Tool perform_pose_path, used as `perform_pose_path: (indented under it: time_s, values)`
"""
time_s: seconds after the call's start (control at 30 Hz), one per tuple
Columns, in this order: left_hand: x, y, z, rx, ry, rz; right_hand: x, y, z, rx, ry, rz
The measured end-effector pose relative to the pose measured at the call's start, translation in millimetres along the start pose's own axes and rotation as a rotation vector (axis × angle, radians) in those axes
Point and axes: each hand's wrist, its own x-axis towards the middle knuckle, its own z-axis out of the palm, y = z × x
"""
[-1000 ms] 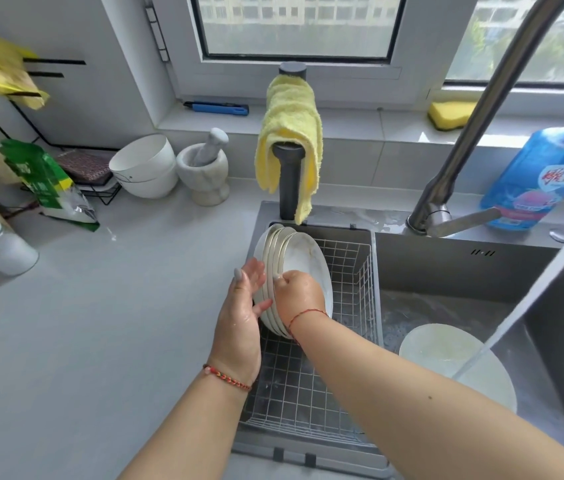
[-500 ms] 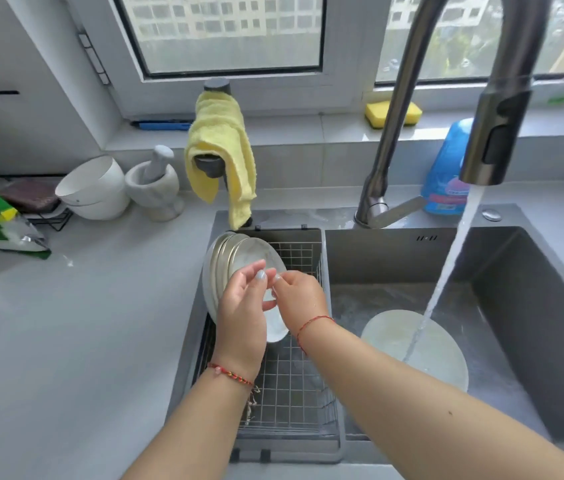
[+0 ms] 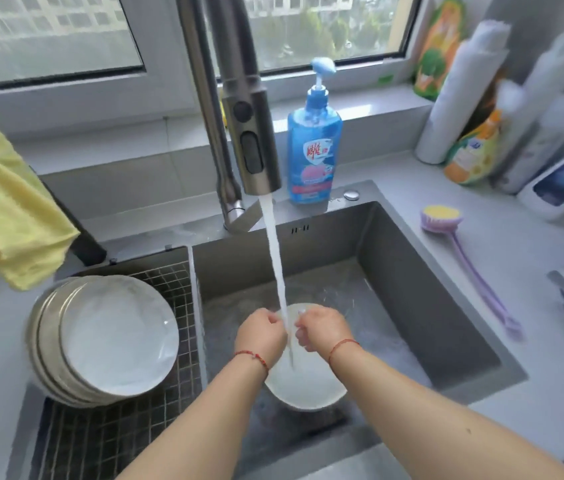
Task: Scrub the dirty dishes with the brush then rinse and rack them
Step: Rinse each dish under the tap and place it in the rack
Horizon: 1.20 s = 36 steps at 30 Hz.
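A white plate (image 3: 304,386) lies in the bottom of the sink (image 3: 412,289), under the running stream of water (image 3: 275,258). My left hand (image 3: 261,336) and my right hand (image 3: 322,332) hover over the plate's far edge, one on each side of the stream. Their fingers are curled in, and I see nothing held in them. Several washed plates (image 3: 114,341) lean stacked on edge in the wire rack basket (image 3: 176,282) at the left. The purple long-handled brush (image 3: 441,220) rests on the counter to the right of the sink, away from both hands.
The faucet head (image 3: 249,133) hangs above the sink. A blue soap bottle (image 3: 313,150) stands behind it. A yellow cloth (image 3: 3,209) drapes over a post at the left. Rolls, packets and a white box crowd the counter's right rear.
Both hands have left the racked plates and moved right into the sink, under the water and over the plate. The camera has swung right with them.
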Motion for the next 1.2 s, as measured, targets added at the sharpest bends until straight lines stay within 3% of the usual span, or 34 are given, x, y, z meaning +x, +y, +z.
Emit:
perform_pose_path:
  time_s: [0.17, 0.4, 0.8, 0.97, 1.1, 1.2]
  values:
    - [20.4, -33.5, 31.4, 0.479, -0.022, -0.170, 39.7, 50.2, -45.3, -0.556, 0.051, 0.089]
    - [29.0, -69.8, 50.5, 0.639, -0.018, -0.372, 79.9, 90.6, -58.8, -0.879, -0.142, 0.177]
    - [29.6, -76.1, 45.3, 0.462, -0.090, -0.285, 84.7, 91.9, -62.6, -0.840, -0.219, 0.205]
    - [41.9, -32.4, 78.0, 0.136, -0.058, -0.269, 73.1, 82.8, -60.7, -0.755, -0.253, 0.231]
    - [37.3, -57.7, 50.8, 0.413, 0.108, -0.350, 70.4, 83.4, -62.0, -0.729, -0.267, 0.286]
    - [30.5, -87.0, 53.1, 0.533, -0.045, -0.408, 69.1, 87.3, -59.5, -0.724, -0.253, 0.286]
